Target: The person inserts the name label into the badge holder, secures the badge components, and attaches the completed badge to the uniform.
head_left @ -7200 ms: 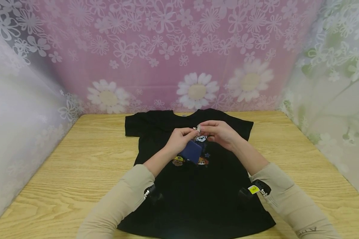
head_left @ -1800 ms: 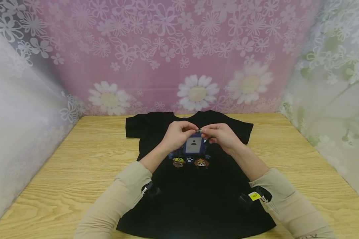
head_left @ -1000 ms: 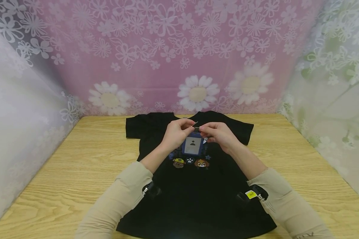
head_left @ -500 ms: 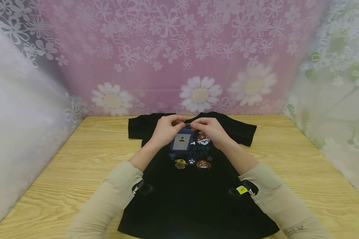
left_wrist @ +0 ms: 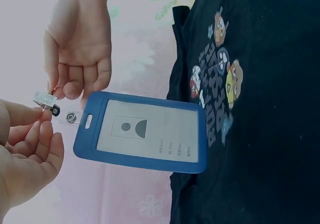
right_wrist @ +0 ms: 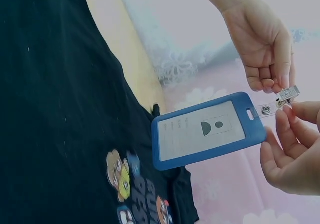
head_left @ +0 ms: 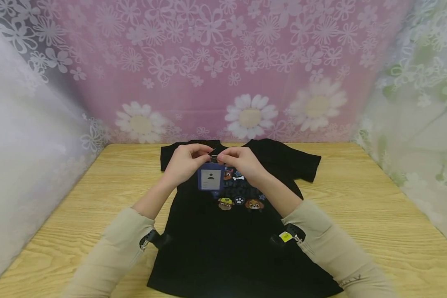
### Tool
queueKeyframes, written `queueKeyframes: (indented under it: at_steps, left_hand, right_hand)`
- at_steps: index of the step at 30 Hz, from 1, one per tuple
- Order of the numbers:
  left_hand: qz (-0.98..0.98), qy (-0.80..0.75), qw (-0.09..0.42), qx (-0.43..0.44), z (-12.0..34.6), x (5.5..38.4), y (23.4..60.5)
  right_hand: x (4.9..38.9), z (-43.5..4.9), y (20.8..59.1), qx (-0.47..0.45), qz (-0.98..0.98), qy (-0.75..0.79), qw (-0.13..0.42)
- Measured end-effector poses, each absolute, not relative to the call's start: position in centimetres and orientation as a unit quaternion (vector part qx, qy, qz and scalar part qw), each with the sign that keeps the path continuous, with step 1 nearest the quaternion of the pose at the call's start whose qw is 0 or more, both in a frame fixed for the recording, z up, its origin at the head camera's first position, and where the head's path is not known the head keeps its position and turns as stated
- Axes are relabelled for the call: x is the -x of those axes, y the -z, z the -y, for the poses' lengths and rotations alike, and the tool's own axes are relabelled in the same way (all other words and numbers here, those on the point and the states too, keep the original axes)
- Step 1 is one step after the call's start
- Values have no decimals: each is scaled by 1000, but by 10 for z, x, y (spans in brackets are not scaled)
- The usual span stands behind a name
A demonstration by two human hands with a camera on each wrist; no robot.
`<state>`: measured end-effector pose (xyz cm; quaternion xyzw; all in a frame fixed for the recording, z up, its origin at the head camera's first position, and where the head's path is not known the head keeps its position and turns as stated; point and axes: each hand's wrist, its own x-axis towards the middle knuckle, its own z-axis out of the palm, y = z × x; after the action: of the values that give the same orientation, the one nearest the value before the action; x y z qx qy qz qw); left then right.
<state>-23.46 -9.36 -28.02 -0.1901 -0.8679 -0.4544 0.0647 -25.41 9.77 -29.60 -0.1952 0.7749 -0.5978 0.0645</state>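
A blue-framed badge holder (head_left: 210,181) hangs below my two hands, over the upper left of the black T-shirt (head_left: 242,248). Its card with a person icon faces me. A clear strap with a snap joins the holder to a small metal badge clip (left_wrist: 46,100). My left hand (head_left: 186,163) pinches this clip between thumb and fingertips. From the other side, my right hand (head_left: 246,163) pinches it too, fingertips close to the left ones. A thin pin shows at the left fingertips in the head view. Fingers partly hide the clip (right_wrist: 288,94).
The T-shirt lies flat on a wood-grain table (head_left: 357,198), with cartoon dogs (head_left: 254,204) printed on its chest. A pink floral curtain (head_left: 193,82) stands behind the table, with pale floral sheets at both sides. A black camera strap (head_left: 150,238) is on each wrist.
Both hands have moved left with the badge holder, uncovering more of the shirt print. Earlier the holder showed its plain blue back; now its card side faces me.
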Motion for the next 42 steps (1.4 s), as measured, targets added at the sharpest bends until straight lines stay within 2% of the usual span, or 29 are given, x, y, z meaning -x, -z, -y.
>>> queueKeyframes:
  at_steps: [6, 12, 20, 33, 37, 42]
  left_hand:
    - [872, 451, 56, 182, 112, 223, 280]
    - [881, 442, 21, 166, 126, 215, 277]
    - [862, 489, -36, 132, 136, 237, 293]
    - [816, 575, -45, 25, 126, 293, 327]
    - [793, 609, -32, 2, 123, 304, 337]
    - [778, 627, -28, -20, 122, 312, 346]
  right_hand:
    - [247, -82, 299, 190, -740, 633, 123]
    - [245, -68, 303, 203, -698, 663, 182]
    - [269, -54, 318, 142, -673, 686, 237]
    - [318, -42, 344, 48, -682, 692, 233]
    - [327, -41, 351, 25, -715, 672, 194]
    - [338, -45, 363, 11, -780, 616, 108]
